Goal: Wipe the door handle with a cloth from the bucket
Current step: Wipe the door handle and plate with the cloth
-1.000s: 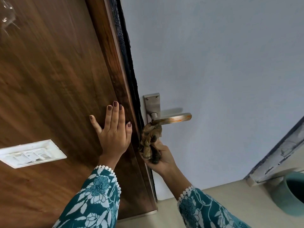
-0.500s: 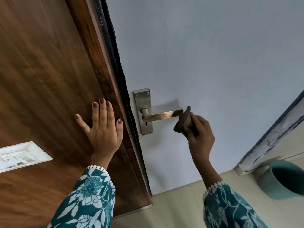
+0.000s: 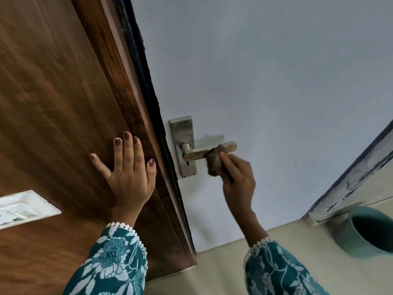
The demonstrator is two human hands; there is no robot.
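A metal lever door handle (image 3: 197,153) on a steel backplate (image 3: 184,135) sticks out from the pale blue door (image 3: 265,81). My right hand (image 3: 238,177) grips a bunched brownish cloth (image 3: 214,161) and presses it against the lever about two thirds of the way out. The lever's tip shows beyond the cloth. My left hand (image 3: 129,169) lies flat with fingers spread on the brown wooden panel (image 3: 53,103), left of the handle. A teal bucket (image 3: 365,233) stands on the floor at the lower right.
A white switch plate (image 3: 23,207) is set in the wooden panel at the lower left. A worn white frame edge (image 3: 350,186) runs diagonally above the bucket. Beige floor (image 3: 212,273) lies below the door.
My right hand lifted the cloth from under the handle's base, swung out past the lever's tip, and now presses it on the lever. My left hand stayed flat on the wood.
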